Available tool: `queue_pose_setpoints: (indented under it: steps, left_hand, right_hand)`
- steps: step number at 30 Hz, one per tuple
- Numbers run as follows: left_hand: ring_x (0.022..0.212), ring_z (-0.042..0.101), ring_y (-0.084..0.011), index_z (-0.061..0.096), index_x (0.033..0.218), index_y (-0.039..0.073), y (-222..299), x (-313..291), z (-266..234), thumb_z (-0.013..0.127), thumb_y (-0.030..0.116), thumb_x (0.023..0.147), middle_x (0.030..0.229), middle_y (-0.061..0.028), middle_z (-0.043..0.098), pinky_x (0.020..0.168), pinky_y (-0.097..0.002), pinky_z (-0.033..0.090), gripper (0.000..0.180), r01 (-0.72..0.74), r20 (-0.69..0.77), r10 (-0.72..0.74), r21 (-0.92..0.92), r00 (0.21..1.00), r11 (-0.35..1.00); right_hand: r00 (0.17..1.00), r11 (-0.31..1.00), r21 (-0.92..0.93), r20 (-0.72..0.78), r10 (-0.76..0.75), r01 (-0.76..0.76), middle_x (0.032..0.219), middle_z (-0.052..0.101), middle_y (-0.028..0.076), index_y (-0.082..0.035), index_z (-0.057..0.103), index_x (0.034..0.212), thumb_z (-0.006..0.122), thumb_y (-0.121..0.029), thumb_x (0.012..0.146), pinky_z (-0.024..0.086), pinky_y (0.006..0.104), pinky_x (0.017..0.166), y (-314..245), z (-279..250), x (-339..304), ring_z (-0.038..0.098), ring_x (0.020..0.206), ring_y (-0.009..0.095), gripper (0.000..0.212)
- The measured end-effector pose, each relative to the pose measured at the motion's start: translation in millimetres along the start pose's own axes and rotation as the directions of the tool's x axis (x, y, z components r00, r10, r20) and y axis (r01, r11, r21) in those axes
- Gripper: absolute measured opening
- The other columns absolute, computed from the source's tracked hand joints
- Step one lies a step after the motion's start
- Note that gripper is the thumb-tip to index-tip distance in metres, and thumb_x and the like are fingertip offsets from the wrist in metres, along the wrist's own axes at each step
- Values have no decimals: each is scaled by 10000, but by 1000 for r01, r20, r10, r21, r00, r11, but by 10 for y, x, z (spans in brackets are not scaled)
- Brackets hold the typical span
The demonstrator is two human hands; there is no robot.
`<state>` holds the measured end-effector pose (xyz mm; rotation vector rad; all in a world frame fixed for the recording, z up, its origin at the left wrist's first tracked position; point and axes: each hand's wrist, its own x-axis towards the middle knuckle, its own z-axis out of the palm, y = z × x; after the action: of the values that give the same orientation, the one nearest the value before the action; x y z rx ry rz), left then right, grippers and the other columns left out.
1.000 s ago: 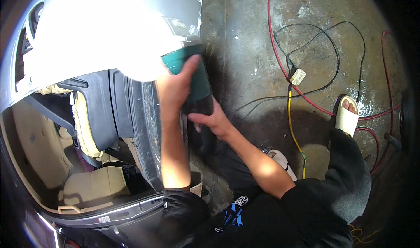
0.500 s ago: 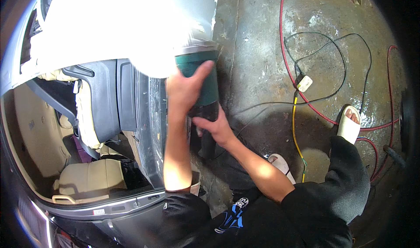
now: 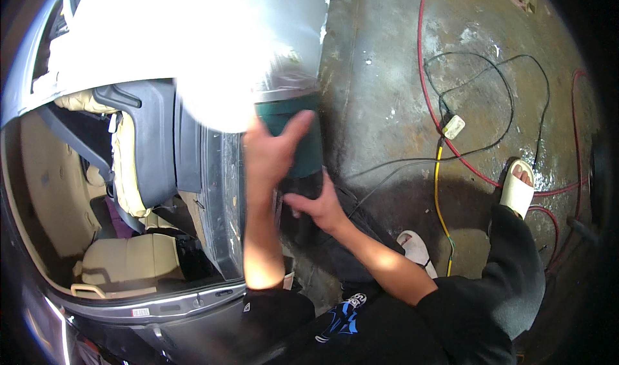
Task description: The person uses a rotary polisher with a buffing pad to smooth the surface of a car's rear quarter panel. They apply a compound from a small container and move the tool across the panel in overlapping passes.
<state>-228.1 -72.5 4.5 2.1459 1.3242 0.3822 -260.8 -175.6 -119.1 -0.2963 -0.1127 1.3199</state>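
Note:
Both my hands are on a thick green-and-black handheld power tool (image 3: pixel 307 147), whose far end is at the edge of a brightly lit, pale car body panel (image 3: pixel 291 59). Glare hides much of the panel and part of the tool's left side. My left hand (image 3: pixel 269 151) wraps the green body, thumb lying over its top. Closer to me, my right hand (image 3: pixel 320 209) grips the black rear part, thumb toward the left. What the tool's far end looks like is hard to make out.
On the left, an open car doorway shows a beige seat (image 3: pixel 132 260) and dark door sill (image 3: pixel 222 201). Across the concrete floor on the right run a red hose (image 3: pixel 422 56), black cable loops and a yellow cable (image 3: pixel 438 197) at a white socket block (image 3: pixel 454 127). My sandalled feet stand there.
The tool and both hands have come slightly nearer to me along the panel edge. My grip looks the same. The whole view has shifted a little.

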Motion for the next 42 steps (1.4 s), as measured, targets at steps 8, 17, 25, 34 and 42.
queue_pose_setpoints:
  steps: [8, 17, 25, 34, 42]
  left_hand:
    - [1072, 638, -506, 117, 1584, 314, -660, 86, 533, 751, 578, 715, 1175, -304, 659, 950, -519, 497, 1107, -5, 143, -52, 376, 988, 927]
    - [1138, 618, -312, 481, 1414, 39, 285, -69, -638, 794, 377, 826, 1236, -208, 641, 994, -403, 476, 747, -139, -153, 146, 58, 977, 989]
    - [1170, 531, -260, 519, 1337, -72, 1021, -9, -1429, 685, 311, 928, 1327, -196, 543, 1011, -400, 432, 584, -172, -526, 65, -157, 848, 972]
    - [1094, 656, -337, 221, 1566, 93, 119, -64, -194, 832, 411, 751, 1212, -235, 654, 953, -424, 502, 1068, -161, -114, 157, -26, 981, 987]
    - [1123, 637, -308, 219, 1582, 170, -145, -89, 21, 830, 386, 770, 1252, -222, 636, 968, -385, 492, 1039, -1, 48, -8, 187, 999, 982]
  right_hand:
    - [955, 968, 233, -253, 155, -95, 671, 556, 42, -67, 535, 941, 707, -164, 894, 484, 311, 546, 452, -228, -170, 565, 551, 162, 204]
    - [975, 930, -294, 101, -198, 220, 1270, 576, 171, 12, 264, 1475, 911, -303, 718, 500, 371, 944, -119, 520, 152, 603, 1113, 237, 1044]
    - [915, 906, -337, 387, -113, 254, 1453, 414, 188, 31, 146, 1547, 915, -302, 670, 333, 384, 1147, -911, 1213, 466, 418, 1352, 250, 1213]
    - [999, 998, -56, -5, 32, -32, 1022, 643, 100, -9, 430, 1314, 858, -164, 785, 551, 314, 674, -119, 261, -114, 653, 779, 173, 698]
    - [992, 998, 62, -122, -8, 16, 830, 620, 65, -25, 472, 1180, 741, -61, 870, 516, 313, 569, 213, 192, -256, 615, 612, 162, 412]
